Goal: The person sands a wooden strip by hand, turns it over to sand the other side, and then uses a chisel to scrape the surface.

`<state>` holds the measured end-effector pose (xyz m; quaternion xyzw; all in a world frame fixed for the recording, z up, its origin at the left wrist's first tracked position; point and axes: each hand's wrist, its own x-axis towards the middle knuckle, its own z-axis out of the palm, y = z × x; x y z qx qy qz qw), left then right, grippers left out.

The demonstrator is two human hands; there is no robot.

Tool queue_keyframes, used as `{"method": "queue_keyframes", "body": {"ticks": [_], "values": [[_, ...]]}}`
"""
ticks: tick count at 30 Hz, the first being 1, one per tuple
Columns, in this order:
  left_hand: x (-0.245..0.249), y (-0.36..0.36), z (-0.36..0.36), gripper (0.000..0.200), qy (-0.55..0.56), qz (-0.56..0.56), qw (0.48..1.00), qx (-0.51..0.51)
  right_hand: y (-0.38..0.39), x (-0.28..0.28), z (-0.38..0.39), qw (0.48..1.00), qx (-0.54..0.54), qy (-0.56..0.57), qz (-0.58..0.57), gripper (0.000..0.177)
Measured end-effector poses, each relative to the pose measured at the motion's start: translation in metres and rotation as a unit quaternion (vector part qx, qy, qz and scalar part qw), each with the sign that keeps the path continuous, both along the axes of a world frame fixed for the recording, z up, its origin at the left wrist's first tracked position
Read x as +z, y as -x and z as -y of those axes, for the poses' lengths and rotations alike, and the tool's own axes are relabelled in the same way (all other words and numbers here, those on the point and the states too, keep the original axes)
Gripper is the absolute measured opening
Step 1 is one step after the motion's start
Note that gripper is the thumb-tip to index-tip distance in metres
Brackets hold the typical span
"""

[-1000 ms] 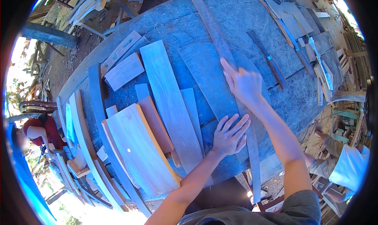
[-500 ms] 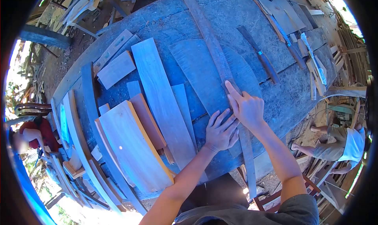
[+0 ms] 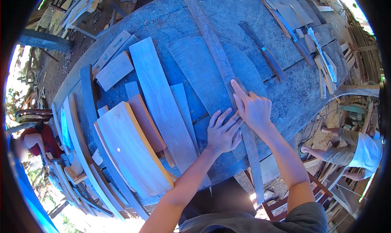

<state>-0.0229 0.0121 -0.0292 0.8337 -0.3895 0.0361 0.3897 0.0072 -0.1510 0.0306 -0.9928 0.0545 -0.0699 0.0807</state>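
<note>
A long narrow wooden strip (image 3: 214, 43) crosses the bench over a thin board with a curved edge (image 3: 191, 64). My left hand (image 3: 222, 133) lies on the strip and the board with its fingers stretched out flat. Just beyond it, my right hand (image 3: 255, 108) has its index finger extended along the strip and its other fingers curled. A small dark flat piece (image 3: 241, 84) shows beside that fingertip; what the curled fingers hold is hidden. To the left of my forearm lie a pale curved wooden piece (image 3: 132, 147) and a long flat plank (image 3: 163, 98).
Two long-bladed tools with dark handles, one nearer (image 3: 272, 62) and one farther (image 3: 301, 49), lie to the right on the bench (image 3: 285, 106). Wood scraps (image 3: 324, 74) are at its right edge. One person (image 3: 354, 151) is at right, another (image 3: 38, 141) at left.
The view has shifted slightly, so the bench and its contents appear a little farther left. Both hands stay at nearly the same place on the strip.
</note>
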Motion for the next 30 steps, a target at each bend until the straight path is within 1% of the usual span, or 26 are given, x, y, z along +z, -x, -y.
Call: {"method": "queue_keyframes", "body": {"ticks": [1, 3, 5, 8, 12, 13, 14, 17, 19, 21, 24, 27, 29, 30], "values": [[0.002, 0.000, 0.000, 0.050, 0.000, -0.001, 1.000, 0.001, 0.000, 0.004, 0.000, 1.000, 0.011, 0.008, -0.013, 0.042], [0.006, -0.001, 0.002, 0.049, -0.014, 0.006, 1.000, 0.006, -0.040, 0.001, 0.002, 0.998, 0.022, 0.049, 0.042, 0.040], [0.006, -0.001, 0.002, 0.048, -0.015, 0.010, 1.000, 0.006, -0.094, -0.010, 0.006, 0.997, 0.015, 0.012, 0.081, 0.038], [0.008, 0.000, 0.001, 0.048, -0.019, 0.014, 1.000, 0.006, -0.133, -0.022, 0.004, 0.996, -0.005, 0.001, 0.092, 0.037], [0.007, -0.001, 0.002, 0.048, -0.014, 0.010, 1.000, 0.008, -0.070, -0.011, 0.000, 0.996, 0.001, -0.006, 0.089, 0.038], [0.006, 0.001, 0.001, 0.048, -0.012, 0.007, 1.000, 0.013, -0.046, -0.006, -0.002, 0.999, -0.003, -0.007, 0.040, 0.038], [0.006, 0.001, 0.001, 0.048, -0.014, 0.003, 1.000, 0.010, -0.037, -0.003, -0.002, 1.000, -0.007, -0.008, -0.008, 0.038], [0.008, -0.001, 0.002, 0.049, -0.014, 0.003, 1.000, 0.009, -0.049, 0.000, 0.002, 1.000, 0.021, 0.012, 0.000, 0.039], [0.008, -0.001, 0.002, 0.049, -0.016, 0.008, 1.000, 0.008, -0.092, -0.009, 0.005, 0.996, 0.024, 0.027, 0.079, 0.036], [0.007, 0.000, 0.001, 0.049, -0.014, 0.012, 1.000, 0.010, -0.148, -0.019, 0.006, 0.994, 0.008, -0.003, 0.108, 0.035], [0.007, -0.001, 0.002, 0.049, -0.018, 0.016, 1.000, 0.010, -0.186, -0.022, 0.000, 0.997, -0.019, -0.015, 0.078, 0.034], [0.006, 0.000, 0.002, 0.049, -0.010, 0.011, 1.000, 0.011, -0.140, -0.011, 0.001, 0.996, -0.004, -0.006, 0.090, 0.035], [0.007, -0.001, 0.002, 0.049, -0.005, 0.006, 1.000, 0.014, -0.098, -0.006, 0.000, 1.000, -0.004, 0.000, 0.019, 0.035], [0.007, -0.001, 0.002, 0.049, -0.003, 0.002, 1.000, 0.011, -0.089, -0.005, 0.001, 1.000, 0.002, 0.003, 0.015, 0.035]]}}
